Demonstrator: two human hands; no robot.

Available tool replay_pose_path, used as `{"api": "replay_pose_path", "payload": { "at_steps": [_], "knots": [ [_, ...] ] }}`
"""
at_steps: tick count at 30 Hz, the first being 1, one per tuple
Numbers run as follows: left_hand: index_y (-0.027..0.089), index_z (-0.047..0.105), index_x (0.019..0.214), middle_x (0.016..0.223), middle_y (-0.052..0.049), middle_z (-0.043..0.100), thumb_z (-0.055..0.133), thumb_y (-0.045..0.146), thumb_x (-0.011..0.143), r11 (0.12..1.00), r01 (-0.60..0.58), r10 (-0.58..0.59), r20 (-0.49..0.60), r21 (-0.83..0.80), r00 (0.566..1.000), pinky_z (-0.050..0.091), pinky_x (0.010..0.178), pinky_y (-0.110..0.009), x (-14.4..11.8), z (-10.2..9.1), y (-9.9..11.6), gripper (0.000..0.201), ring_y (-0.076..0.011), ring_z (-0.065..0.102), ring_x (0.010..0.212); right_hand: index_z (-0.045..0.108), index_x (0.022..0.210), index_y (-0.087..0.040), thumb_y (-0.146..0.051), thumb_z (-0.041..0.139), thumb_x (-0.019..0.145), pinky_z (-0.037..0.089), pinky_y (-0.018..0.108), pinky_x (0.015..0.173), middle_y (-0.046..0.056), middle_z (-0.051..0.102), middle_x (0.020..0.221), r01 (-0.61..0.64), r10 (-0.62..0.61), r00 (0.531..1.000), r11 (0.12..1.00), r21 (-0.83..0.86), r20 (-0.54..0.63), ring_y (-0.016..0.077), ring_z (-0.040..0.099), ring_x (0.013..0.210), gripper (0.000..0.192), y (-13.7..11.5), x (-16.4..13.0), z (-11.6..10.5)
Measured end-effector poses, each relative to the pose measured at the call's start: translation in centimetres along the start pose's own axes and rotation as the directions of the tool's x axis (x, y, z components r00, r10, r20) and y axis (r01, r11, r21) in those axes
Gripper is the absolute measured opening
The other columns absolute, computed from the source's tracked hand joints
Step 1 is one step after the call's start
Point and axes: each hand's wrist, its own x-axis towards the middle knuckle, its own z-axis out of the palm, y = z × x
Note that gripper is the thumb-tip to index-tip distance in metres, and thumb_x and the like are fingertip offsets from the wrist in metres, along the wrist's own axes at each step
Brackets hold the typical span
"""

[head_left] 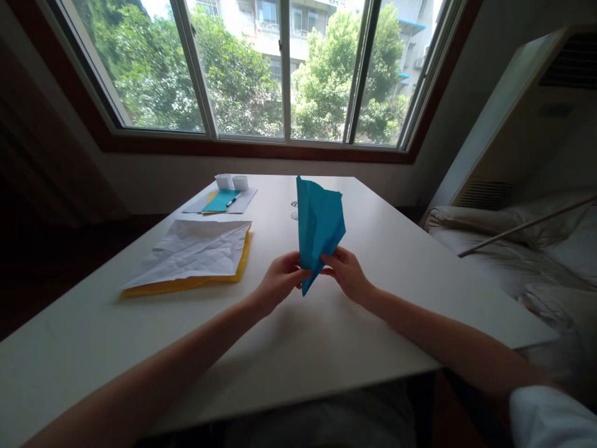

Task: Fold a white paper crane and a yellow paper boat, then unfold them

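A folded sheet of blue paper (321, 214) is held up above the white table, its narrow point downward and its wider, uneven edge at the top. My left hand (280, 280) pinches its left side near the lower point, thumb in front. On the right side, my right hand (347, 272) grips the paper's lower edge between thumb and fingers. Some fingertips of both hands are hidden behind the paper. Creases run down the sheet's front.
On the white table (382, 323), a creased white sheet (200, 249) lies over a yellow sheet (186, 286) at left. Farther back are two small white boxes (232, 182), teal paper (219, 200) and a pen (233, 200). Something thin and round (294, 215) shows behind the blue paper.
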Motion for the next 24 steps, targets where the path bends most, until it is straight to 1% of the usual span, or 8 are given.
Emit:
{"api": "replay_pose_path", "payload": {
  "at_steps": [2,5,9,13,16,18,20,24],
  "knots": [
    [0.015,0.064,0.094,0.076,-0.003,0.064,0.068,0.024,0.066,0.997,0.020,-0.022,-0.025,-0.074,0.999,0.043,0.055,-0.024,0.2,-0.3,-0.2,0.030,-0.0118,0.054,0.062,0.062,0.092,-0.019,-0.036,0.067,0.068,0.051,0.033,0.070,0.004,0.065,0.090,-0.035,0.036,0.999,0.999,0.035,-0.040,0.0159,0.061,0.077,0.030,0.0,0.2,-0.2],
    [0.016,0.064,0.098,0.084,-0.004,0.066,0.068,0.024,0.066,0.982,0.042,-0.050,-0.035,-0.184,0.998,0.046,0.063,-0.027,0.4,-0.6,-0.4,0.033,-0.0156,0.059,0.072,0.062,0.085,-0.019,-0.033,0.072,0.062,0.050,0.030,0.069,0.002,0.066,0.082,-0.083,0.090,0.991,0.994,0.067,-0.099,0.0138,0.061,0.071,0.029,0.0,0.5,-0.4],
    [0.015,0.064,0.095,0.091,-0.006,0.067,0.070,0.026,0.065,0.961,0.063,-0.078,-0.047,-0.269,0.996,0.047,0.073,-0.031,0.4,-0.5,-0.2,0.033,-0.0194,0.061,0.085,0.063,0.082,-0.018,-0.032,0.073,0.060,0.050,0.029,0.068,0.002,0.065,0.078,-0.101,0.106,0.991,0.992,0.070,-0.081,0.0130,0.060,0.070,0.027,0.2,0.7,-0.7],
    [0.015,0.060,0.098,0.093,-0.006,0.066,0.071,0.025,0.065,0.927,0.029,-0.069,-0.093,-0.375,0.993,0.049,0.074,-0.029,0.5,-0.6,0.5,0.037,-0.0190,0.061,0.086,0.064,0.079,-0.019,-0.033,0.073,0.060,0.048,0.028,0.064,0.001,0.063,0.074,-0.109,0.110,0.991,0.994,0.010,-0.073,0.0115,0.057,0.067,0.025,0.3,0.8,-0.8],
    [0.019,0.055,0.103,0.092,-0.003,0.065,0.070,0.020,0.067,0.876,-0.033,-0.071,-0.196,-0.481,0.978,0.051,0.069,-0.028,0.9,-1.1,0.8,0.039,-0.0167,0.062,0.082,0.064,0.079,-0.018,-0.034,0.072,0.061,0.046,0.025,0.062,0.000,0.061,0.074,-0.116,0.114,0.991,0.993,-0.030,-0.065,0.0097,0.054,0.066,0.025,0.2,0.7,-0.9],
    [0.021,0.054,0.103,0.092,-0.002,0.065,0.067,0.017,0.070,0.852,-0.061,-0.096,-0.269,-0.521,0.959,0.053,0.066,-0.027,1.2,-1.5,0.8,0.036,-0.0150,0.063,0.079,0.064,0.079,-0.018,-0.036,0.071,0.061,0.044,0.024,0.061,0.000,0.059,0.073,-0.117,0.115,0.992,0.992,-0.047,-0.045,0.0092,0.052,0.065,0.026,0.2,0.7,-0.8],
    [0.021,0.053,0.102,0.091,-0.002,0.064,0.063,0.015,0.073,0.839,-0.066,-0.124,-0.309,-0.540,0.943,0.054,0.064,-0.026,1.5,-1.9,0.7,0.031,-0.0138,0.063,0.075,0.063,0.081,-0.018,-0.036,0.071,0.062,0.043,0.024,0.060,-0.001,0.059,0.072,-0.124,0.123,0.992,0.990,-0.065,-0.008,0.0092,0.052,0.064,0.028,0.1,0.6,-0.8],
    [0.015,0.054,0.098,0.085,-0.005,0.065,0.053,0.011,0.080,0.831,0.034,-0.216,-0.264,-0.556,0.940,0.055,0.059,-0.025,1.8,-2.5,0.3,0.018,-0.0135,0.063,0.068,0.063,0.082,-0.018,-0.036,0.072,0.062,0.042,0.024,0.058,-0.001,0.060,0.070,-0.136,0.154,0.977,0.983,-0.127,0.145,0.0092,0.051,0.060,0.029,0.3,0.3,-0.6]
  ]
}}
